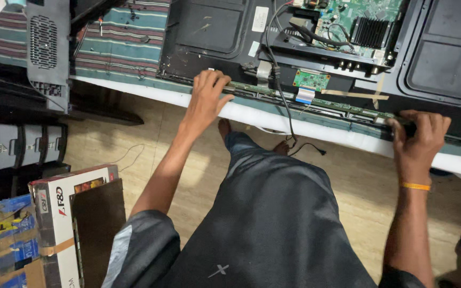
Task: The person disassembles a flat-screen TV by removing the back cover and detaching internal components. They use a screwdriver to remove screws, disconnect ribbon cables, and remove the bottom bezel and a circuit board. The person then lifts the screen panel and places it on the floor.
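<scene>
Two bare arms reach forward from the dark-clothed lap to the near edge of an opened flat-screen television (214,32) that lies back-up on a striped cloth over the worktop (273,118). At about 11 o'clock, the left hand (205,98) is stretched out with the wrist nearly straight, its fingers (215,80) curled over the panel's lower rim and clamped on the long narrow circuit strip (337,105) that runs along that edge. At about 2 o'clock, the right hand (417,138), with an orange band (415,186) on the wrist, is bent down at the knuckles, its fingers wrapped tight around the same rim farther along. Between the hands, toward 12 o'clock, a small green board (311,80) with a pale ribbon cable sits just above the strip, and a black cable (281,96) hangs over the edge.
</scene>
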